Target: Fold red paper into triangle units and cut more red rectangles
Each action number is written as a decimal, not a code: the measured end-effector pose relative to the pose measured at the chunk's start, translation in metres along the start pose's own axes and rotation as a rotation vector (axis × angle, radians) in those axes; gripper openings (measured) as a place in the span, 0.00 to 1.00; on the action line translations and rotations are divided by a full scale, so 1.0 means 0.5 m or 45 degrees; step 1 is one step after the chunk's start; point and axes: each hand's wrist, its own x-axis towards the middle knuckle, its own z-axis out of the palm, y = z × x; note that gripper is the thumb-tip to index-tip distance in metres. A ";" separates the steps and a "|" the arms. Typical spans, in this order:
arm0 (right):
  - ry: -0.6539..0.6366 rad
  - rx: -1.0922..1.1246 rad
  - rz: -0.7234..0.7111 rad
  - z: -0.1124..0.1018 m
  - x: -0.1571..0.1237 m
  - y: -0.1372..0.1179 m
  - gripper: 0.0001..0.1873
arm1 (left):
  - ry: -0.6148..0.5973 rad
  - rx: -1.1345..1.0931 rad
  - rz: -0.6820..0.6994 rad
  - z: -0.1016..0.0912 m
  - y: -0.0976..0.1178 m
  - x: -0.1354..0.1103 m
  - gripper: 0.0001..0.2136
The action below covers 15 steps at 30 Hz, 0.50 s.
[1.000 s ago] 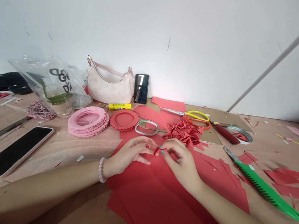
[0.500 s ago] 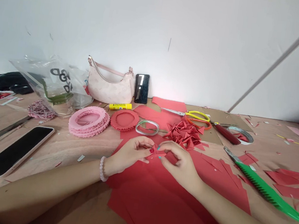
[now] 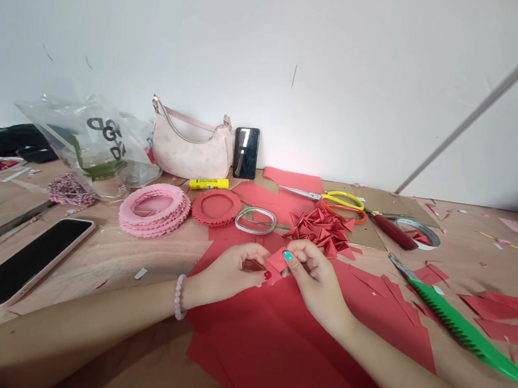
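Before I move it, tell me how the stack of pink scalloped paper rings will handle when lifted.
The stack of pink scalloped paper rings is probably light for its size, since it appears to be paper. Its slightly offset layers look unbound, so they would likely slide apart if pushed. The thin scalloped edges may bend easily.

The left hand [image 3: 230,272] and right hand [image 3: 316,283] can slide over the flat red paper [image 3: 299,362]; ahead, the band [image 3: 255,221] and folded triangles [image 3: 323,230] block them, rightward the green cutter [image 3: 463,332].
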 end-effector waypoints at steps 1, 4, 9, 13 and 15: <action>-0.007 -0.023 0.000 0.002 -0.002 0.000 0.05 | -0.005 0.056 0.008 0.002 0.003 -0.002 0.02; -0.069 -0.115 -0.034 0.006 -0.009 0.000 0.04 | -0.018 0.087 -0.059 0.006 0.009 -0.005 0.07; -0.121 -0.098 -0.006 0.005 -0.013 0.000 0.06 | -0.109 0.281 -0.072 -0.003 0.008 -0.005 0.10; -0.003 -0.116 0.042 0.000 -0.006 0.003 0.09 | -0.198 0.316 -0.099 -0.010 0.011 -0.003 0.08; -0.018 -0.109 0.050 -0.002 -0.001 0.007 0.10 | -0.240 0.224 -0.133 -0.010 0.015 -0.003 0.07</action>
